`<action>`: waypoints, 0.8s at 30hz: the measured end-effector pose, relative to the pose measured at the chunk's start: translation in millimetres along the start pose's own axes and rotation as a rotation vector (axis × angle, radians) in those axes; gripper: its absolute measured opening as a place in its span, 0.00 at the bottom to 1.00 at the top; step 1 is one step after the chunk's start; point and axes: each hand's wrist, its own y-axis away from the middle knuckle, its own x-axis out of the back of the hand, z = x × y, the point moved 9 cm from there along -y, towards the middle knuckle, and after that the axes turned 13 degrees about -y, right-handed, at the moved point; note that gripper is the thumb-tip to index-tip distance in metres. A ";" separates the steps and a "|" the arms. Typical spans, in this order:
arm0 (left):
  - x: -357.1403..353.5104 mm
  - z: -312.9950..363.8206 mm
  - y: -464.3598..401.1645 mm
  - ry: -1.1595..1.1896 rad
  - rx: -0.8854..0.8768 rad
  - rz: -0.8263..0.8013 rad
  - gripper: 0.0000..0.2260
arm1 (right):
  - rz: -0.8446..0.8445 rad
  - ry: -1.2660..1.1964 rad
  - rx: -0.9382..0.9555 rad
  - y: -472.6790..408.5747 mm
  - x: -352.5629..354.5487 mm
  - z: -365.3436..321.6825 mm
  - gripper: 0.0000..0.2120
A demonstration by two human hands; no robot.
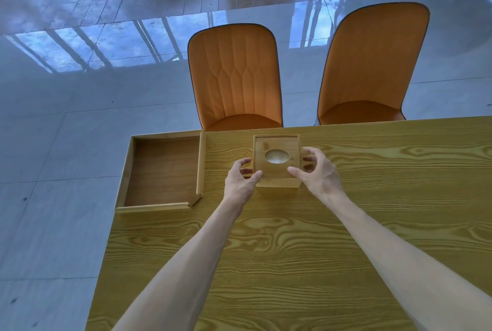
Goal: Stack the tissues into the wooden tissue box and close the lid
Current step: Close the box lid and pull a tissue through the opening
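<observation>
The wooden tissue box (277,183) stands on the table near its far edge. Its sliding lid (275,144) covers the top, and white tissue (277,157) shows through the lid's oval hole. My left hand (241,179) is at the box's left side, fingers spread and curled, thumb tip touching the near left corner. My right hand (315,171) hovers at the right side, fingers apart, thumb tip over the lid's near right corner. Neither hand holds anything.
A shallow wooden tray (127,171) lies at the table's far left corner. Two orange chairs (235,78) (372,64) stand beyond the far edge. The wooden table (279,264) ends at its left edge above a glossy tiled floor.
</observation>
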 end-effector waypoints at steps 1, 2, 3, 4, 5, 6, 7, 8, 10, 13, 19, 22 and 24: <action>0.2 0.2 -0.5 0.001 -0.001 -0.005 0.22 | 0.030 0.079 0.076 -0.9 2.3 -9.1 0.28; 0.4 0.1 -1.1 0.005 0.000 -0.008 0.22 | 0.052 0.160 0.154 -1.7 3.0 -19.7 0.24; 0.6 -0.1 -1.5 0.008 0.002 -0.008 0.22 | 0.058 0.230 0.221 -2.5 1.6 -30.6 0.20; 0.6 0.2 -1.5 0.007 0.002 -0.008 0.22 | 0.045 0.289 0.272 -3.9 -1.8 -40.5 0.16; 0.5 0.6 -1.7 0.001 0.002 -0.005 0.22 | 0.018 0.345 0.311 -5.7 -7.3 -49.1 0.13; 0.5 0.8 -2.1 -0.005 0.002 0.000 0.22 | -0.013 0.405 0.345 -8.0 -14.6 -56.7 0.11; 0.1 1.8 -2.0 -0.012 0.002 0.007 0.22 | -0.040 0.467 0.373 -9.6 -21.4 -63.3 0.10; -0.5 4.1 -1.4 -0.025 -0.003 0.016 0.23 | -0.061 0.527 0.397 -10.8 -27.2 -69.1 0.10; 1.4 9.6 -3.1 -0.074 -0.016 0.050 0.24 | -0.099 0.627 0.437 -14.3 -40.2 -79.2 0.13; 0.8 20.1 -5.7 -0.140 -0.042 0.074 0.25 | -0.153 0.739 0.464 -17.1 -54.2 -84.6 0.17; -2.7 21.0 -8.2 -0.173 -0.030 0.080 0.26 | -0.216 0.908 0.519 -22.7 -68.4 -87.7 0.13; -3.3 18.9 -8.5 -0.151 -0.020 0.078 0.26 | -0.239 1.004 0.574 -23.5 -75.6 -87.0 0.08; -3.4 18.4 -8.9 -0.138 -0.009 0.075 0.27 | -0.257 1.039 0.599 -23.2 -79.2 -85.8 0.08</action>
